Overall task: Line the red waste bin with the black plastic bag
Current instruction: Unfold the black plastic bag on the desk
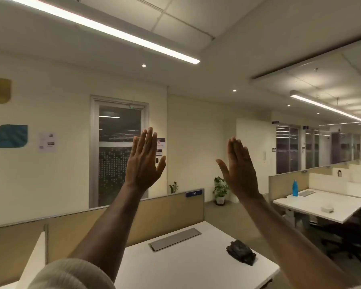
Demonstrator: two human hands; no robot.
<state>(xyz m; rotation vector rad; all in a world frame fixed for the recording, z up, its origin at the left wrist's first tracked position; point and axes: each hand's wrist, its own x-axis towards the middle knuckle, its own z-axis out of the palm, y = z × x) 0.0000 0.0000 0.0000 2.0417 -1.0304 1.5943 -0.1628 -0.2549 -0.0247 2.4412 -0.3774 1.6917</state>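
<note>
The black plastic bag (241, 251) lies folded into a small bundle on the white desk (188, 265), near its right edge. Both my arms are stretched forward and raised well above the desk. My left hand (143, 161) is held up flat, back toward me, fingers straight and empty. My right hand (239, 167) is raised beside it, also flat and empty, high above the bag. No red waste bin is in view.
A grey cable flap (174, 239) is set into the desk's far side, in front of a tan partition (158, 213) labelled 140. To the right, across an aisle, stand more white desks (321, 207) with a blue bottle (295, 187) and dark office chairs (350, 236). Potted plants (219, 189) stand by the wall.
</note>
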